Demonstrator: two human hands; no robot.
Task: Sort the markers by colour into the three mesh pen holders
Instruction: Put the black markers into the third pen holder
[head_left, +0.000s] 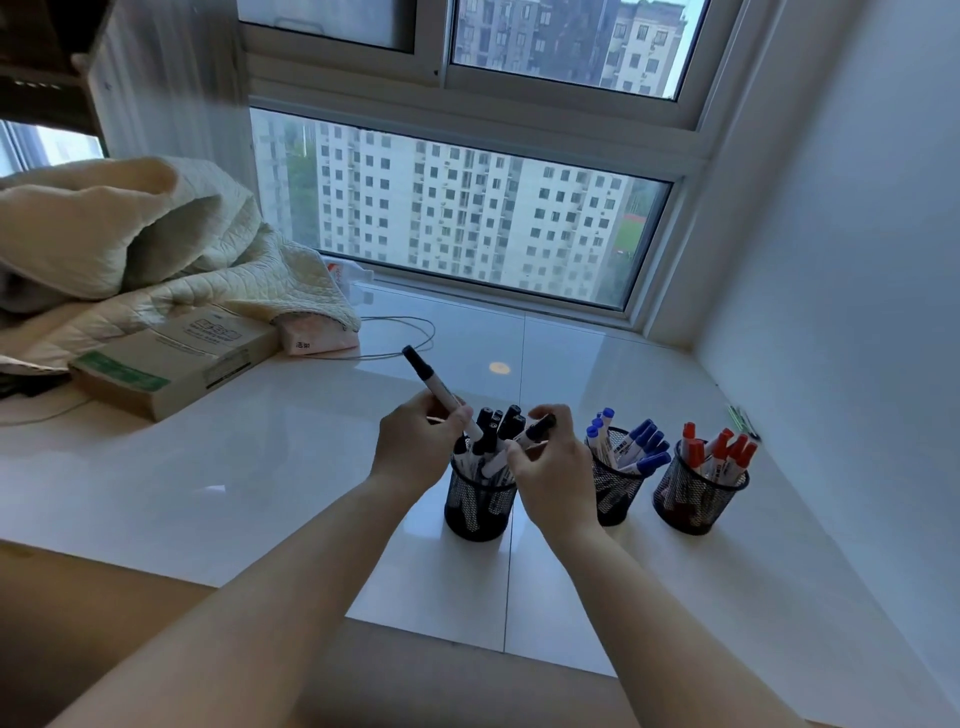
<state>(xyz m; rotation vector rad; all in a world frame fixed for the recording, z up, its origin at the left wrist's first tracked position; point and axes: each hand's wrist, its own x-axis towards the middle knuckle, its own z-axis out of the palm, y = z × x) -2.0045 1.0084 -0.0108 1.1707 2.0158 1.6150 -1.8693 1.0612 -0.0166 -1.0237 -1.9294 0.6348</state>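
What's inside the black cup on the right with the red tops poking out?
The rightmost black mesh pen holder holds white markers with red caps, leaning against its rim. Their lower ends show only dimly through the mesh, and the bottom can't be seen.

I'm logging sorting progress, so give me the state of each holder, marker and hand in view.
Left holder: upright, filled with black markers.
Middle holder: upright, blue markers.
Right holder: upright, red markers.
Left hand: grips a capped black marker, tilted over the left holder.
Right hand: pinches another black marker above that holder.
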